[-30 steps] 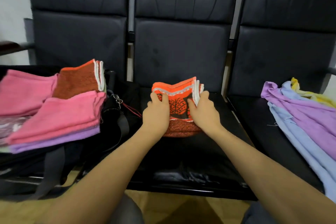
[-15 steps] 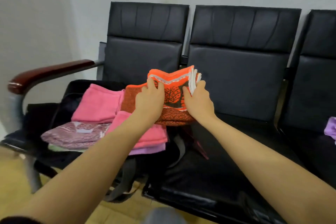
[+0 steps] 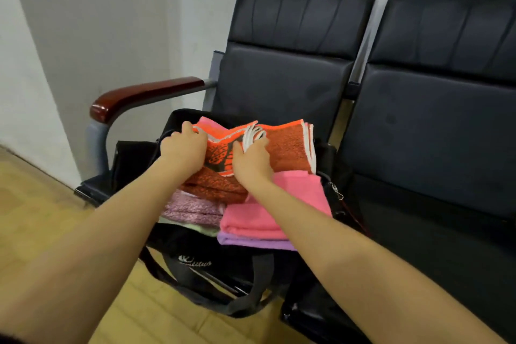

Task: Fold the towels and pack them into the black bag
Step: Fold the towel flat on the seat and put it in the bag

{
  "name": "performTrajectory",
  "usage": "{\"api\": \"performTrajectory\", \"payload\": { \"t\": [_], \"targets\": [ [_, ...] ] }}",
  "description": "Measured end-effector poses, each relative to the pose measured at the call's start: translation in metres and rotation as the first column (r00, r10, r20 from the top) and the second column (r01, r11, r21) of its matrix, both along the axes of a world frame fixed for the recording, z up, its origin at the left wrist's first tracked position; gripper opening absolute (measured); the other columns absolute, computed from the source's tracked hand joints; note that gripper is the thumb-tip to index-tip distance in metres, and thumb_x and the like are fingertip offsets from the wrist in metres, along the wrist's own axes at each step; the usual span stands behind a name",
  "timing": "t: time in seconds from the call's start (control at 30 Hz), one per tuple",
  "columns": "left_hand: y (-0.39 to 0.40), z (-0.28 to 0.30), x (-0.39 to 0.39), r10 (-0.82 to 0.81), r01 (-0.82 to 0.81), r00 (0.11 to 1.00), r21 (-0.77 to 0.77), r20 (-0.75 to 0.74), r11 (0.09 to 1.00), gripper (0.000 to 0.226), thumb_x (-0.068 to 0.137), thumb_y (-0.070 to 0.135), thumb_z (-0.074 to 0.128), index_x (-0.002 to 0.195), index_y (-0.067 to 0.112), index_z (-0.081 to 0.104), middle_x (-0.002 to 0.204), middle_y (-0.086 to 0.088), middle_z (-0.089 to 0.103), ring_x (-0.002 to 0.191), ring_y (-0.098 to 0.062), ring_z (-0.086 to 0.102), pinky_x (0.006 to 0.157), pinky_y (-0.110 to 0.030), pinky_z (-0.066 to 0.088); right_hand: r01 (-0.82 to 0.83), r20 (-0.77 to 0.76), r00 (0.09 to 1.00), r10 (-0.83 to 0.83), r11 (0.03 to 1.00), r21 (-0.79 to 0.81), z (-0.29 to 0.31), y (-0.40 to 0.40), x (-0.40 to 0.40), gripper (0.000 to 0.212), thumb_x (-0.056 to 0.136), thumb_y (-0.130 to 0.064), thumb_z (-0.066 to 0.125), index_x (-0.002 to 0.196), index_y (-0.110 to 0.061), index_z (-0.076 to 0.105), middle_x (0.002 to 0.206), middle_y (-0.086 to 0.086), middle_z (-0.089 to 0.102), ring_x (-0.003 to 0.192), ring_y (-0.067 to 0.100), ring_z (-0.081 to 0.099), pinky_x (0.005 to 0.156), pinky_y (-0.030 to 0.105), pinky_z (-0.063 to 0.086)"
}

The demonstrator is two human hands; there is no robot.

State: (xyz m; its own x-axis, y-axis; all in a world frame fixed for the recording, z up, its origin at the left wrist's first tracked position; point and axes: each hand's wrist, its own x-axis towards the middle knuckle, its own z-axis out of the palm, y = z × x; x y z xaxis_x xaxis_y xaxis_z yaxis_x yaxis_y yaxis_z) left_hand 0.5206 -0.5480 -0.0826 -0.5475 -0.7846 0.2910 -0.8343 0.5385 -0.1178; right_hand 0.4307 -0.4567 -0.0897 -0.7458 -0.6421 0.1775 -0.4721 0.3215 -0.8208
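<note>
Both my hands are on the folded orange towel [image 3: 223, 160], holding it over the open black bag [image 3: 195, 257] on the left seat [image 3: 92, 186]. L hand [image 3: 183, 149] grips the towel's left side, fingers curled over the top edge, thumb side toward me. R hand [image 3: 252, 159] grips the right side, fingertips tucked into the white-edged layers at the fold. The towel sits between my two hands, its near end drooping onto the stack below.

Just right of my R hand, touching the towel I hold, lies a 2nd orange towel [image 3: 290, 148], already on the pile. Under it and under my R wrist: a pink towel [image 3: 296, 198], w/ a purple towel [image 3: 251, 241] beneath that. Under my L forearm, a mauve patterned towel [image 3: 192, 208]. A bit of another pink one [image 3: 208, 121] peeks out behind my L fingers. All of it fills the bag's mouth.

Bag straps [image 3: 259, 285] hang off the seat front toward the wood floor [image 3: 33, 204]. Wooden armrest [image 3: 145, 95] is left of the bag; next seat [image 3: 435, 232] to the right.
</note>
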Motion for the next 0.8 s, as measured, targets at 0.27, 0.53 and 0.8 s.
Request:
{"api": "performTrajectory", "payload": {
  "t": [0.27,0.53,0.8],
  "targets": [
    [-0.014,-0.055,0.008,-0.039,0.057,0.997,0.293,-0.066,0.954,0.043,0.093,0.024,0.041,0.135,0.018,0.046,0.142,-0.014,0.04,0.13,-0.035,0.036,0.106,-0.046,0.029,0.007,-0.46,0.876,0.146,0.949,0.315,-0.05,-0.003,0.004,0.063,0.088,-0.039,0.055,0.138,-0.011,0.029,0.141,0.009,0.031,0.13,0.031,0.031,0.103,0.043,0.026],
    [-0.017,-0.076,0.021,0.133,-0.148,0.989,0.311,0.071,0.939,0.05,0.097,0.046,0.023,0.147,0.041,0.021,0.155,-0.021,0.012,0.137,-0.046,0.018,0.112,-0.05,0.014,-0.272,-0.227,0.836,0.499,0.738,0.618,-0.059,-0.013,-0.002,0.065,0.096,-0.058,0.026,0.152,-0.029,0.013,0.16,0.003,-0.009,0.147,0.022,-0.008,0.116,0.045,0.0],
    [-0.007,-0.074,0.014,0.123,-0.122,0.992,0.104,0.002,0.987,0.042,0.096,0.036,0.037,0.134,0.023,0.049,0.14,-0.024,0.037,0.122,-0.039,0.037,0.101,-0.04,0.028,-0.243,-0.263,0.84,0.475,0.761,0.601,-0.059,-0.012,-0.006,0.056,0.098,-0.052,0.027,0.147,-0.025,0.031,0.159,0.003,0.013,0.146,0.023,0.011,0.113,0.048,0.01]
  ]
}}
